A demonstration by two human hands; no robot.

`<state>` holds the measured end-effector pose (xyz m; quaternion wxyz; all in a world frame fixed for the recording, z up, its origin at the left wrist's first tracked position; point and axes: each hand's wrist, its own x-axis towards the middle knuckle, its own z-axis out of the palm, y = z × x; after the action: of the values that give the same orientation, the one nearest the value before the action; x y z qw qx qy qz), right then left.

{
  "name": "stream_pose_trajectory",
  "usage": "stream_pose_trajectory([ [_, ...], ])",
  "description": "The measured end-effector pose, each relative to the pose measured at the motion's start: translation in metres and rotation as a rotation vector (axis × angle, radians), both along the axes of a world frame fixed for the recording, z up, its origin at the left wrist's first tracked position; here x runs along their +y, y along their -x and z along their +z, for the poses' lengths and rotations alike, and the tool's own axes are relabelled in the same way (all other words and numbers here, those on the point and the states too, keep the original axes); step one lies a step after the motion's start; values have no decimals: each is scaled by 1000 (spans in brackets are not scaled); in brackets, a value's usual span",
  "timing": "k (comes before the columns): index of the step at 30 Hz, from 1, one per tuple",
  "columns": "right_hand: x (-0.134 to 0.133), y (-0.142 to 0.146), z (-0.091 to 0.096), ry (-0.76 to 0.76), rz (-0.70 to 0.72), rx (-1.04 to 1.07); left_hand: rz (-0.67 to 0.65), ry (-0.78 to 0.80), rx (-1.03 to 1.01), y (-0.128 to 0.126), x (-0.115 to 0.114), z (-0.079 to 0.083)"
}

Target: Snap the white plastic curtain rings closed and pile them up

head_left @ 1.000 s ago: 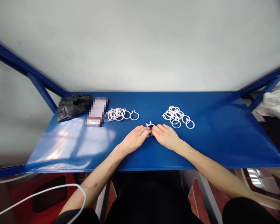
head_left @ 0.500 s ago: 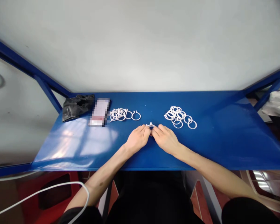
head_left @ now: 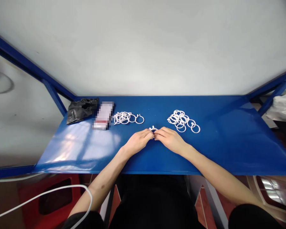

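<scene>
My left hand and my right hand meet over the blue table. Between them, the fingers of both pinch a white curtain ring. Its upper arc and small knobs show past my fingertips, while the lower part is mostly hidden. Ahead and to the left lies a pile of white rings, some with a gap and knobbed ends. Another pile of white rings lies ahead to the right, overlapping one another.
On the blue table, a phone-like object, blurred out, lies left of the rings beside a crumpled black plastic bag. A white wall rises behind. A white cable loops over my left arm; a red stool stands below.
The view has shifted slightly. My hands stay together on the ring, with small finger movements and the right hand's fingers lying a little flatter. Both piles look the same.
</scene>
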<state>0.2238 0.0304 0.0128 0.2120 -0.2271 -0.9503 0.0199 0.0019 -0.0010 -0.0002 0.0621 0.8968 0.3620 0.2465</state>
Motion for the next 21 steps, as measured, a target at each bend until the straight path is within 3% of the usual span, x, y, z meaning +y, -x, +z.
stream_pose_trajectory([
  [7,7,-6,-2,37,28,3,-34,58,-16,1,1,-1],
  [21,11,-6,-5,139,68,2,-39,-27,26,1,2,2],
])
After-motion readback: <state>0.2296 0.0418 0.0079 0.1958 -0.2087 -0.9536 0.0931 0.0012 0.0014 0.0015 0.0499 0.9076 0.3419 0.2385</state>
